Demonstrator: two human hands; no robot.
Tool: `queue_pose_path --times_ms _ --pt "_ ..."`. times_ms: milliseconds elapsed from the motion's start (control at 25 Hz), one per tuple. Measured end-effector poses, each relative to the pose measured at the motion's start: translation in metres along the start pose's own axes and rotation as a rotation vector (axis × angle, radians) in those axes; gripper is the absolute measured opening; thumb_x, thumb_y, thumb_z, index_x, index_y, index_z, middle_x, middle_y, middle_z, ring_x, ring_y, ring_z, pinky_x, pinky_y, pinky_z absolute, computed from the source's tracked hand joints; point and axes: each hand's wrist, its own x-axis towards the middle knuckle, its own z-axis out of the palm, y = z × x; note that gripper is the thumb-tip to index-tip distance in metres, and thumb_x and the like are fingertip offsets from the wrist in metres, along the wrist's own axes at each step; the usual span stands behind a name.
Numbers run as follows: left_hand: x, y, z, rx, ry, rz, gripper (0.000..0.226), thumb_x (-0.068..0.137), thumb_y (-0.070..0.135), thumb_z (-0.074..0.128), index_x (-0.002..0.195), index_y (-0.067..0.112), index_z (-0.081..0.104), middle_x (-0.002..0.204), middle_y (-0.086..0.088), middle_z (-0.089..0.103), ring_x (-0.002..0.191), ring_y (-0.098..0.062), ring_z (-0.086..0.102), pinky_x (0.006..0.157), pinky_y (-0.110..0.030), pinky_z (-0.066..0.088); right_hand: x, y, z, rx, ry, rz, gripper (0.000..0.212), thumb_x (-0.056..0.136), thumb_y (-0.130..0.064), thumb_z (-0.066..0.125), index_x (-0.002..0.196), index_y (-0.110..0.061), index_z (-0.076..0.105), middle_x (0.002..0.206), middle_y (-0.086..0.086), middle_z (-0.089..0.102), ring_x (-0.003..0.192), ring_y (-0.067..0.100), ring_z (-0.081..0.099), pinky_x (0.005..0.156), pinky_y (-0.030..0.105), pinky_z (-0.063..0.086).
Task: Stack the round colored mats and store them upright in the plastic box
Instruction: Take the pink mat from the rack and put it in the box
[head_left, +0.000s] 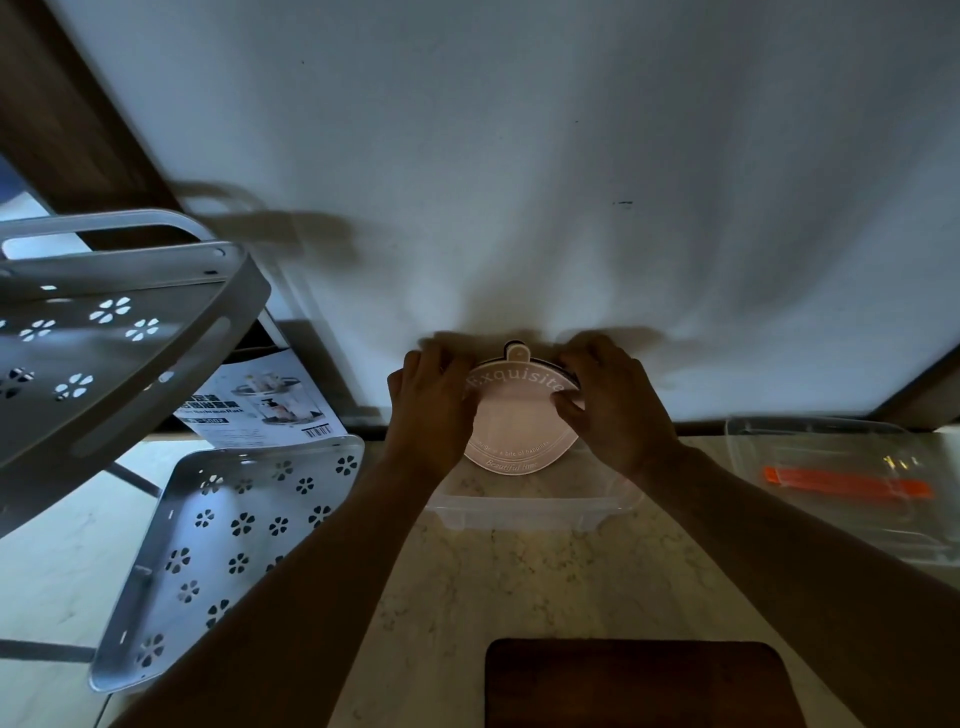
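A stack of round mats (519, 421) stands upright on edge inside a clear plastic box (530, 512) near the wall. The front mat is pale pink with white lettering and a small tab on top; a darker mat edge shows behind it. My left hand (434, 402) grips the stack's left edge. My right hand (608, 402) grips its right edge, thumb on the front face. The mats' lower part sits behind the box's front wall.
A grey metal rack with flower cut-outs (104, 343) and a loose shelf panel (228, 540) stand at the left, with a printed carton (265, 400) behind. The clear lid with an orange clip (847, 488) lies at the right. A dark wooden board (639, 686) sits at the near edge.
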Motion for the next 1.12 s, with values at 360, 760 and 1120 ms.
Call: queue_pose_path --times_ms 360,760,1120 --pt "-0.005 0.000 -0.013 -0.173 0.020 0.052 0.017 0.090 0.013 0.064 0.106 0.014 0.063 0.107 -0.007 0.064 0.102 -0.027 0.054 0.085 -0.034 0.032 -0.002 0.003 -0.020 0.035 -0.056 -0.060 0.021 0.084 -0.018 0.071 0.102 -0.011 0.061 0.098 0.009 0.064 0.090 0.030 0.056 0.075 0.035 0.038" --pt "-0.014 0.000 -0.028 -0.165 0.017 0.131 0.017 0.092 0.015 0.061 0.109 0.012 0.066 0.099 -0.010 0.069 0.085 -0.026 0.061 0.072 -0.029 0.038 -0.009 -0.002 -0.031 0.098 -0.063 -0.087 0.021 0.088 -0.015 0.068 0.106 -0.008 0.061 0.098 0.011 0.066 0.088 0.029 0.057 0.075 0.036 0.042" --pt "-0.014 -0.009 -0.023 -0.219 -0.007 0.090 0.016 0.093 0.019 0.060 0.109 0.019 0.063 0.101 -0.006 0.069 0.086 -0.024 0.063 0.076 -0.035 0.048 -0.007 -0.002 -0.030 0.085 -0.076 -0.095 0.022 0.090 -0.018 0.065 0.109 -0.009 0.060 0.100 0.010 0.065 0.090 0.029 0.057 0.074 0.035 0.042"
